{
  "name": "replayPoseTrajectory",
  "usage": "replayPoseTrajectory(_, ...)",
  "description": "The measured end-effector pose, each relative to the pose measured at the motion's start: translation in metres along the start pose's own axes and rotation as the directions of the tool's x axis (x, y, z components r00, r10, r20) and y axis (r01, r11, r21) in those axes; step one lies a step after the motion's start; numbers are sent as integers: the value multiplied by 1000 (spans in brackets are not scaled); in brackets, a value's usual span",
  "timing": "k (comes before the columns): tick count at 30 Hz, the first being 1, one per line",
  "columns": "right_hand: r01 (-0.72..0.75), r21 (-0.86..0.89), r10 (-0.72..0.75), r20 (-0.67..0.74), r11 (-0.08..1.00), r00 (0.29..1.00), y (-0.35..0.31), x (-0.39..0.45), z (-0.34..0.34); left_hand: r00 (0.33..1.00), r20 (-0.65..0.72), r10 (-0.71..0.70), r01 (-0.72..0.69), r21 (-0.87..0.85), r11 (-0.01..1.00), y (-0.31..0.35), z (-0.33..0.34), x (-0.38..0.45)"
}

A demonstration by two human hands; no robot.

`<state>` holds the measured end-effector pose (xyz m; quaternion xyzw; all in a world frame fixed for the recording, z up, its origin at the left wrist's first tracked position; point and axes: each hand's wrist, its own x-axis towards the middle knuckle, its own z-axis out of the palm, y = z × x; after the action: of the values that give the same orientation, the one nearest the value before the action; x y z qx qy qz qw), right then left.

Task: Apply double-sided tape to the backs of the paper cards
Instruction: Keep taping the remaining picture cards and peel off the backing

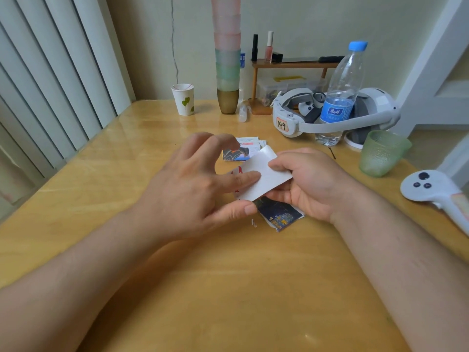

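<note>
Together, both hands (198,184) pinching white card (264,174).

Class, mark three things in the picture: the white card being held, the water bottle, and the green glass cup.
white card (264,175), head view, blank back, middle.
water bottle (341,97), head view, clear body above the label.
green glass cup (380,154), head view, outer wall.
</note>
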<state>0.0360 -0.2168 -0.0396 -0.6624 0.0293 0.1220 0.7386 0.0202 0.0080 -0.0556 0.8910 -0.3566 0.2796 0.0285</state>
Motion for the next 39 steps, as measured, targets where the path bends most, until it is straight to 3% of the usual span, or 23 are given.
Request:
replayPoseTrajectory(10, -4, 0, 4, -37, 1000, 999, -1, 1, 2, 998, -56, -1, 4, 55, 998, 5, 9, 1)
replayPoseTrajectory(16, 34, 190, -17, -90, 981, 996, -5, 0, 1, 996, -55, -68, 69, 27, 997, 7, 11, -2)
replayPoseTrajectory(22, 56, 259, -37, -80, 964, 996, -7, -2, 4, 993, -36, -113, 114, 17, 993, 10, 14, -4)
replayPoseTrajectory(39, -44, 510, -2, 90, 859, 996, -12, -11, 12, 984, -111, -137, 138, -1, 990, 18, 19, -5)
